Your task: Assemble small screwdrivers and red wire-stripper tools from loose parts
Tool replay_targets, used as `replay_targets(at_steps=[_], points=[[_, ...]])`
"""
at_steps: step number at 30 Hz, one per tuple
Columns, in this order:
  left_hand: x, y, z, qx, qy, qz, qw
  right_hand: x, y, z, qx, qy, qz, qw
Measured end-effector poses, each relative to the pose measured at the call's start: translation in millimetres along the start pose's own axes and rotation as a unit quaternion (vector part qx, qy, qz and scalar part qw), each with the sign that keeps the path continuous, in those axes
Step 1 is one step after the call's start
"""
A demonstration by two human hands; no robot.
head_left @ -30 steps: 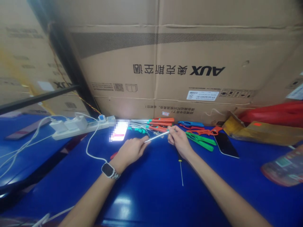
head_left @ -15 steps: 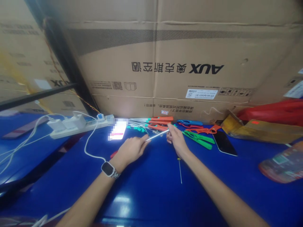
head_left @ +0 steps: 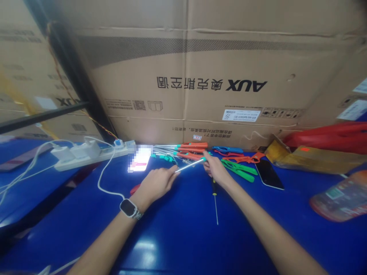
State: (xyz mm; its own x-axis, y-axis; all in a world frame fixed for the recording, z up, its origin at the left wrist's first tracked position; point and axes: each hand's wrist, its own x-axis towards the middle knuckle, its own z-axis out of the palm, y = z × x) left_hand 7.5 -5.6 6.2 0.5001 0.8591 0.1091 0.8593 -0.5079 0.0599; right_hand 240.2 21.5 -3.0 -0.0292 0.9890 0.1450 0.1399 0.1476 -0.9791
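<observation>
Screwdriver now shows more beside the right hand; both hands, left hand included, still pinch the rod.

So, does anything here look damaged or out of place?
Nothing looks damaged. One oddity: the big cardboard box behind the blue table stands upside down, its AUX print inverted. Both hands hold a thin metal rod.

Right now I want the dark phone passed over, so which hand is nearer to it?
Right. The right hand sits just left of the dark phone, green scissors between them; the left hand is farther left.
</observation>
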Motion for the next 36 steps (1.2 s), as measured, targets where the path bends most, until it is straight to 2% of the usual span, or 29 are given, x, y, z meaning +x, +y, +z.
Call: replay_targets(at_steps=[3,7,11,15,17,21,23,25,27,31,36], points=[[0.4,1.8,-2.1,0.01,-0.006,0.003,1.0,0.3,-0.4,1.9,0.064,-0.062,0.064,0.994],[1.2,1.9,-2.3,0.023,-0.007,0.003,1.0,-1.6,-0.8,1.6,0.137,-0.099,0.063,0.984],[1.4,-1.0,0.0,0.021,-0.004,0.012,1.0,-4.2,-8.2,-6.6,0.113,-0.145,0.04,0.982],[1.2,-1.9,0.8,0.017,0.001,0.02,1.0,-3.9,-15.5,-12.3,0.043,-0.194,0.053,0.979],[1.2,-1.6,0.7,0.021,0.002,0.018,1.0,-2.5,-15.7,-11.1,0.008,-0.183,0.072,0.98],[1.7,-1.3,0.7,0.028,0.0,0.008,1.0,1.3,-11.1,-7.9,-0.061,-0.087,0.098,0.989],[1.9,-1.5,1.1,0.028,-0.002,0.004,1.0,2.0,-8.5,-9.2,-0.11,-0.038,0.079,0.99],[1.7,-2.1,1.7,0.028,-0.001,0.006,1.0,1.0,-7.1,-12.0,-0.166,-0.016,0.046,0.985],[1.2,-2.9,2.7,0.028,0.002,0.013,1.0,-1.4,-7.5,-14.9,-0.202,-0.028,0.014,0.979],[0.5,-5.1,4.2,0.023,0.01,0.02,0.999,-5.6,-12.1,-19.6,-0.201,-0.09,-0.057,0.974],[0.7,-6.5,3.9,0.014,0.013,0.03,0.999,-5.3,-15.7,-26.6,-0.186,-0.151,-0.071,0.968]])
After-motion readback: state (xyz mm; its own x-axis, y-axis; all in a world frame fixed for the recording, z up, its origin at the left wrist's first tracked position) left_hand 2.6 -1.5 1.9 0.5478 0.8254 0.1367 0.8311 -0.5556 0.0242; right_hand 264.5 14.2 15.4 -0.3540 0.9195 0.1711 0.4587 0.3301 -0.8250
